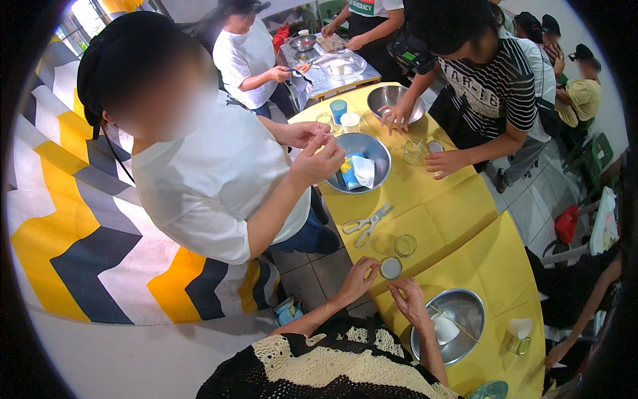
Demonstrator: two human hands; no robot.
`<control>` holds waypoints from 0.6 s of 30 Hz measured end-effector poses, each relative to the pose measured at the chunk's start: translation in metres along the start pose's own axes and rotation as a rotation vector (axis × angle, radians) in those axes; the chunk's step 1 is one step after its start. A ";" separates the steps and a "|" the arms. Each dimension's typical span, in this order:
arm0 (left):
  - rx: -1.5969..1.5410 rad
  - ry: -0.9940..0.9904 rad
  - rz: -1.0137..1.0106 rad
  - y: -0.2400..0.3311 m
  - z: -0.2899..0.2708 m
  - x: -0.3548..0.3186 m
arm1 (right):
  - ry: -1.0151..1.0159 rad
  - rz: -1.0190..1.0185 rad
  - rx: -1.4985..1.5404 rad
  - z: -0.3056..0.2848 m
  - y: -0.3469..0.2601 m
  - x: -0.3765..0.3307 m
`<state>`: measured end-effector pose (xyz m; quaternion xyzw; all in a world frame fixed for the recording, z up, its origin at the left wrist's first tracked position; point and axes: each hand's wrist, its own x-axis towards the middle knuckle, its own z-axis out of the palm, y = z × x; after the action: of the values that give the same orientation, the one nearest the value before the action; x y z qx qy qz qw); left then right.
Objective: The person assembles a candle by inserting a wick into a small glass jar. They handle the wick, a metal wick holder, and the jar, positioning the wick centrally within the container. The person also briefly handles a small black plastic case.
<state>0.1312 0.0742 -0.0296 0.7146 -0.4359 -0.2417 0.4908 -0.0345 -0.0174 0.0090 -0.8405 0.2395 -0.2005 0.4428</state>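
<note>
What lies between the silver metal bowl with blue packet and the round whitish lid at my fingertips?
In the head view, white-handled metal scissors lie there; slightly right, a clear glass jar stands nearer the lid.

zigzag curtain (pixel 100 256) on the L, green chair (pixel 600 153) + red bundle (pixel 566 224) far R, silver tbl (pixel 324 85) w/ metal bowl (pixel 303 44) in bg

OK so it's a table (pixel 465 249) with a yellow cover. Straight ahead of the left hand (pixel 359 279) there's a pair of scissors (pixel 367 225), and a glass jar (pixel 405 246) just beyond both hands. Further out, a metal bowl (pixel 364 141) with a blue cup (pixel 339 110) and white cup (pixel 350 122) behind it. Another metal bowl (pixel 470 304) sits right beside the right hand (pixel 409 302).
</note>
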 end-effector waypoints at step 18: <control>-0.011 -0.038 0.020 0.000 0.002 -0.002 | -0.015 -0.040 -0.017 0.002 -0.004 -0.001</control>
<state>0.1287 0.0749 -0.0309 0.7027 -0.4509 -0.2531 0.4888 -0.0337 -0.0139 0.0111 -0.8503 0.2211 -0.2011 0.4331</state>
